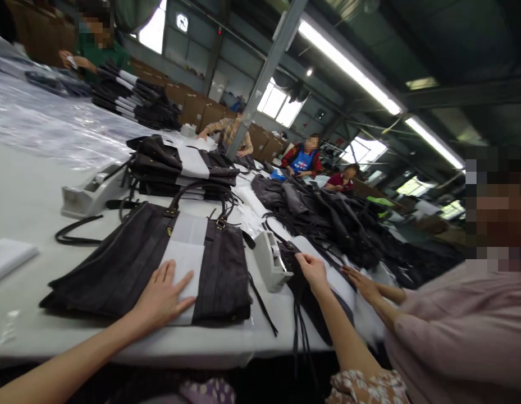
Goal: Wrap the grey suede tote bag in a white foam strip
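A dark handbag [129, 261] lies on the white-covered table in front of me, its handles pointing away, with a white paper band [187, 252] around its middle. My left hand [165, 297] rests flat on the band and the bag's front, fingers spread. My right hand [314, 272] is closed, thumb and fingers pinching the edge of a second dark bag [300, 286] to the right. That bag also has white paper on it, and dark straps dangle from it over the table edge. Between the two bags stands a grey tape dispenser [269, 264].
Behind the front bag is a stack of banded dark bags [159, 168], with another tape dispenser [90, 193] beside it. White sheets [10, 255] lie at left. A co-worker's hands [368, 289] reach in from the right. Farther back are a dark bag heap [315, 213], a post and several people.
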The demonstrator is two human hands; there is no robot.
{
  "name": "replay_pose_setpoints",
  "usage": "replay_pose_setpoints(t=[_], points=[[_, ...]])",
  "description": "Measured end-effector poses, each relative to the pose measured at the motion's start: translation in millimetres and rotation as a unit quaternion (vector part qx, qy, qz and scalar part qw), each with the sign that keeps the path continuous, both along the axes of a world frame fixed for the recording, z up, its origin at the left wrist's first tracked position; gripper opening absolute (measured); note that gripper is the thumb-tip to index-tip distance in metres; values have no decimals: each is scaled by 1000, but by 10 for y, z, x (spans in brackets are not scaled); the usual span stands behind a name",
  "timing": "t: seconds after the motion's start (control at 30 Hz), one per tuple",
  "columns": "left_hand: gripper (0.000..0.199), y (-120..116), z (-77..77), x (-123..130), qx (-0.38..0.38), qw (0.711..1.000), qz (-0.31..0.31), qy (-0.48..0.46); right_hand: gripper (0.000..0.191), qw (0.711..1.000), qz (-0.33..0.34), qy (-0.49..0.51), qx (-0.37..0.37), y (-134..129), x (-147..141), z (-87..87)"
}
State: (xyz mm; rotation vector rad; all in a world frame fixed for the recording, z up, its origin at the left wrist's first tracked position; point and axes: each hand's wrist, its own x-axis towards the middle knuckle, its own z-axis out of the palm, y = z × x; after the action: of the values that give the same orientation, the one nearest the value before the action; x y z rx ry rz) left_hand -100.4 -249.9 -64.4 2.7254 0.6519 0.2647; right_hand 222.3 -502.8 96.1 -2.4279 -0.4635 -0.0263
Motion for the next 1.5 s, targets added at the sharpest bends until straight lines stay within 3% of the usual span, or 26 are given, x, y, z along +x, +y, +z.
replay_pose_setpoints(t=[0.07,0.13,0.3,0.6,0.97,1.2,1.5], points=[[68,2,-44,-2,13,1000,-4,-2,41,999,-25,32,-4,-319,-1,-92],[67,-1,-55,-14,24,1000,-7,-3,42,998,-21,66,0,-426,-27,-188],[66,-21,-7,-41,38,999,-8,-1,42,990,-12,138,8,-245,17,-307],[63,-32,33,-40,32,999,-8,3,31,973,-68,219,-22,-12,269,-441],[67,-14,21,-36,19,1000,-6,7,25,975,-75,201,54,43,200,-394],[64,-23,24,-39,35,999,-14,5,28,976,-83,166,116,-284,-12,-293],[63,-27,32,-44,39,999,-13,12,42,978,-76,162,108,-597,-233,-737]])
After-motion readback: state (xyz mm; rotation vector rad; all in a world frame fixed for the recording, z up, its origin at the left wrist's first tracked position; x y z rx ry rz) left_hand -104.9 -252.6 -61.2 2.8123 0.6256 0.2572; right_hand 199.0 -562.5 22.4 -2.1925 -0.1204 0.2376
